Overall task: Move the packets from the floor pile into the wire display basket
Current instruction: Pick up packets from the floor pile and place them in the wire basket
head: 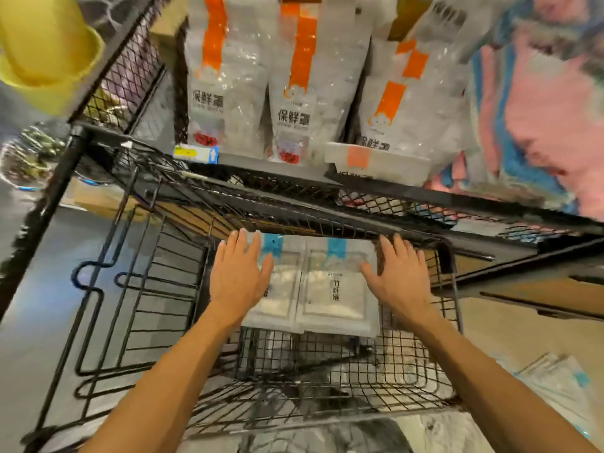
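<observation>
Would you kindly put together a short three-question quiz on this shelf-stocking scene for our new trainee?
1. True or false: both hands lie flat on the white blue-tabbed packets in the black wire display basket.
2. What colour stripe marks the clear hanging bags above the basket: A orange, B green, C purple?
3. Fill in: more blue-marked packets lie on the floor to the person's ____ side.

Key
1. True: the left hand and right hand have straight fingers and grip nothing.
2. A
3. right
</observation>
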